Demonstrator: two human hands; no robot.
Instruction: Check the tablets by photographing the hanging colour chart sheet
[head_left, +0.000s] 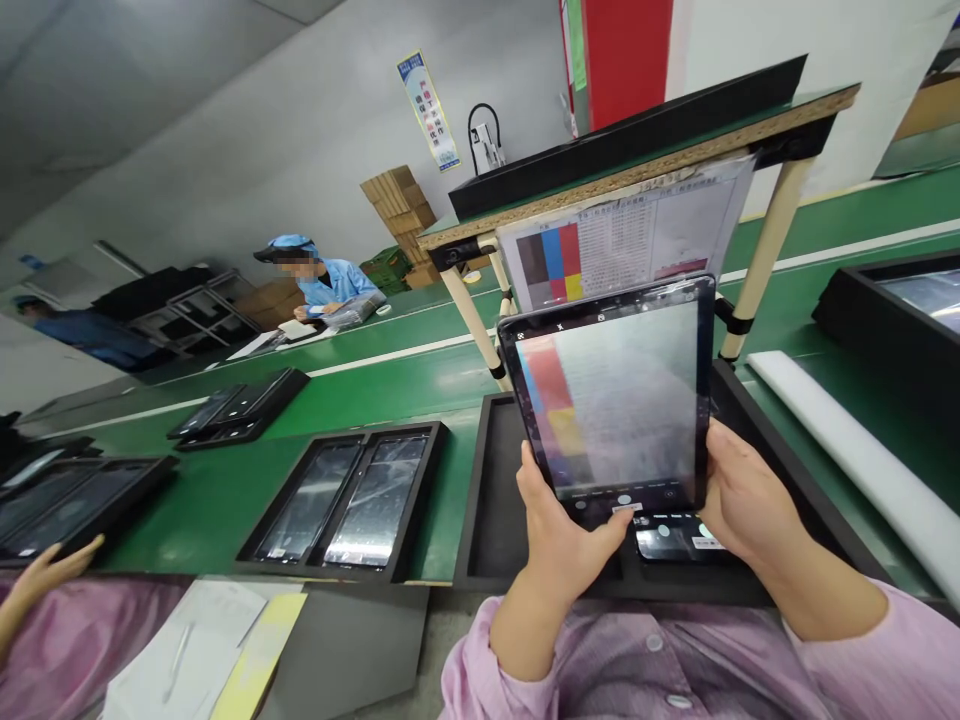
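A black tablet (622, 410) is held upright between my two hands, its screen lit with a camera view of coloured blocks and a printed sheet. My left hand (559, 550) grips its lower left corner, the thumb lying over the bottom bezel. Around the lower right edge closes my right hand (754, 505). Beneath the tablet is a black foam tray (491, 500), and a second tablet (667, 545) lies in its right part, mostly hidden. Behind stands a printed colour chart sheet (615, 235), hung under a wooden shelf.
A shelf (637, 160) on beige pipe legs rises over the green bench (450, 440). Left of me sits a black tray (431, 480) with two tablets. A white foam bar (847, 430) lies on the right. A co-worker's hand (56, 570) touches another tray; a person in blue (330, 280) sits across.
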